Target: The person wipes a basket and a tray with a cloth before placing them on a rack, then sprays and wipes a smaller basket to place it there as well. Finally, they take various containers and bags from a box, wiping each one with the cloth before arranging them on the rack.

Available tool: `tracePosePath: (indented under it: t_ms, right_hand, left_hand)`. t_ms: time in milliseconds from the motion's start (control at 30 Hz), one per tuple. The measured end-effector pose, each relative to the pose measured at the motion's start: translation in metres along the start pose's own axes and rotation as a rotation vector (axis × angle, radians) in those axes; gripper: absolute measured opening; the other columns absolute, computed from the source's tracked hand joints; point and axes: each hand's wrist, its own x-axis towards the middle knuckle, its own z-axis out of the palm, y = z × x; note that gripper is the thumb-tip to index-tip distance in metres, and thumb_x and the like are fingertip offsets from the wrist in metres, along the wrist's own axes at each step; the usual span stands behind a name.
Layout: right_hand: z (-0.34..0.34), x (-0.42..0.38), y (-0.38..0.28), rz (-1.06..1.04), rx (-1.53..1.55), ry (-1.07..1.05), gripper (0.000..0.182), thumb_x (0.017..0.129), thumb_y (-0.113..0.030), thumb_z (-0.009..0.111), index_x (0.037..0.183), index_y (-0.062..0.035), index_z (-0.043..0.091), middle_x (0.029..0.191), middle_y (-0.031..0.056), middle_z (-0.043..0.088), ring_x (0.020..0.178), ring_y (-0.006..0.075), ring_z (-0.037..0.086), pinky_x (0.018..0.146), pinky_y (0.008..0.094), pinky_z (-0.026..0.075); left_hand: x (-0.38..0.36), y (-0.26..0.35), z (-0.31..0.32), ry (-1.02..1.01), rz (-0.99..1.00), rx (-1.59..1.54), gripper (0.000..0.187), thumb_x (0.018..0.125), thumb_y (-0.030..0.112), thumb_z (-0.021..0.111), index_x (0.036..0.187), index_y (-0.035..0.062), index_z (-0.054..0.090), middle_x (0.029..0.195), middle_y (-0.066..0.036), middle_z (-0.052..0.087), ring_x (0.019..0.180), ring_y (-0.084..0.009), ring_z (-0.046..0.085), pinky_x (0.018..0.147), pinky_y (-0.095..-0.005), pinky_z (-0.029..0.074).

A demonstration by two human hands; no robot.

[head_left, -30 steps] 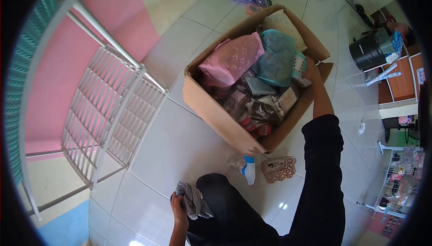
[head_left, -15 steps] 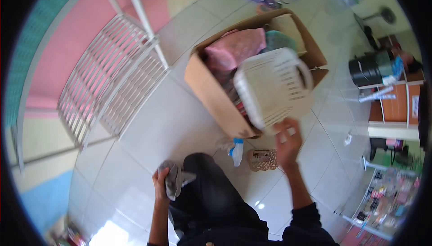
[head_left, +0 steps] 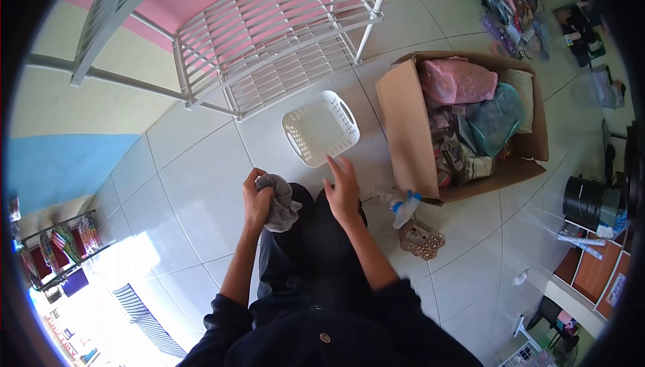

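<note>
A crumpled grey cloth (head_left: 282,207) is bunched in my left hand (head_left: 256,196), above my left knee. My right hand (head_left: 343,191) is open, its fingers apart, just in front of a white plastic basket (head_left: 322,130) with slotted sides. The basket sits upright on the floor tiles and has nothing in it. To the right of it stands an open cardboard box (head_left: 406,128) holding a pink bag (head_left: 460,81), a teal bag (head_left: 498,120) and several wrapped items.
A white slatted rack (head_left: 269,21) stands against the wall ahead. By the box lie a clear spray bottle (head_left: 405,209) with blue parts and a small brown perforated basket (head_left: 422,240). Assorted packets (head_left: 516,21) are heaped on the floor at far right.
The white basket has gone from my right hand over the box to the floor left of it, and that hand has let go. My view has turned left. The left hand still holds the cloth.
</note>
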Motion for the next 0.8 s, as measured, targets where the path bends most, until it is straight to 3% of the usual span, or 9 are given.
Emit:
tracePosePath:
  t_ms: [133,200,233,300,400,500,633,700,800]
  right_hand:
    - [-0.054,-0.115,0.030,0.727,0.331,0.199,0.044,0.065,-0.010,0.069,0.104,-0.0052,0.048,0.097,0.0067,0.046,0.083,0.0187,0.050,0.073,0.0319,0.042]
    - [-0.059,-0.148,0.062,0.969,0.207,0.223,0.051,0.065,-0.015,0.072,0.105,-0.0022,0.044,0.097,0.0081,0.047,0.086,0.0209,0.049,0.075,0.0334,0.041]
    - [-0.052,-0.155,0.091,0.965,0.199,0.216,0.051,0.065,-0.015,0.072,0.105,-0.0022,0.044,0.097,0.0081,0.047,0.086,0.0209,0.049,0.075,0.0334,0.041]
    - [-0.031,-0.157,0.137,0.616,-0.199,0.352,0.056,0.064,-0.020,0.074,0.104,-0.0009,0.040,0.097,0.0105,0.046,0.086,0.0241,0.049,0.076,0.0348,0.040]
    - [-0.047,-0.082,0.094,0.337,0.009,0.513,0.059,0.063,-0.025,0.075,0.105,0.0001,0.041,0.094,0.0116,0.048,0.086,0.0263,0.049,0.078,0.0367,0.039]
    - [-0.057,-0.067,0.093,0.545,0.133,0.483,0.053,0.065,-0.023,0.073,0.103,0.0014,0.045,0.090,0.0112,0.050,0.083,0.0250,0.049,0.078,0.0364,0.038]
    - [-0.066,-0.088,0.119,0.466,0.034,0.233,0.055,0.067,-0.018,0.071,0.108,0.0002,0.040,0.095,0.0095,0.052,0.080,0.0232,0.052,0.071,0.0353,0.042]
    - [-0.061,-0.104,0.134,0.482,-0.027,0.084,0.048,0.068,-0.015,0.069,0.106,-0.0031,0.043,0.087,0.0081,0.053,0.066,0.0193,0.050,0.064,0.0331,0.043]
    - [-0.094,-0.074,0.053,0.582,0.327,0.081,0.050,0.066,-0.016,0.069,0.107,-0.0037,0.044,0.088,0.0095,0.053,0.064,0.0173,0.047,0.061,0.0310,0.041]
  left_hand:
    - [0.023,-0.014,-0.009,-0.079,-0.065,0.171,0.019,0.055,0.011,0.047,0.068,-0.0034,0.050,0.057,-0.012,0.046,0.057,-0.0186,0.046,0.057,-0.0305,0.039]
    - [0.045,-0.038,-0.015,-0.217,0.009,0.077,0.021,0.063,0.017,0.051,0.069,-0.0030,0.053,0.058,-0.013,0.049,0.057,-0.0206,0.047,0.057,-0.0318,0.039]
    - [0.049,-0.034,-0.010,-0.213,0.001,0.069,0.021,0.063,0.017,0.051,0.069,-0.0030,0.053,0.058,-0.013,0.049,0.057,-0.0206,0.047,0.057,-0.0318,0.039]
    - [0.049,-0.017,-0.003,-0.296,-0.184,0.085,0.033,0.070,0.030,0.057,0.071,-0.0030,0.055,0.061,-0.014,0.054,0.061,-0.0226,0.051,0.060,-0.0320,0.041]
    - [0.041,-0.003,-0.003,-0.365,-0.022,0.322,0.044,0.071,0.041,0.060,0.074,-0.0028,0.056,0.066,-0.015,0.058,0.067,-0.0227,0.057,0.064,-0.0319,0.043]
    - [0.035,0.002,-0.004,-0.353,-0.043,0.404,0.039,0.071,0.036,0.061,0.077,-0.0012,0.057,0.069,-0.016,0.059,0.069,-0.0220,0.059,0.066,-0.0316,0.045]
    - [0.026,0.002,-0.006,-0.316,-0.096,0.478,0.037,0.072,0.035,0.061,0.077,-0.0011,0.056,0.069,-0.016,0.059,0.067,-0.0210,0.059,0.064,-0.0311,0.045]
    - [0.021,-0.003,-0.008,-0.320,-0.109,0.478,0.039,0.070,0.038,0.060,0.078,-0.0002,0.057,0.069,-0.016,0.060,0.067,-0.0236,0.059,0.064,-0.0327,0.045]
    - [0.014,-0.002,-0.011,-0.308,-0.111,0.482,0.041,0.069,0.041,0.060,0.078,0.0010,0.058,0.069,-0.016,0.060,0.067,-0.0263,0.060,0.064,-0.0341,0.045]
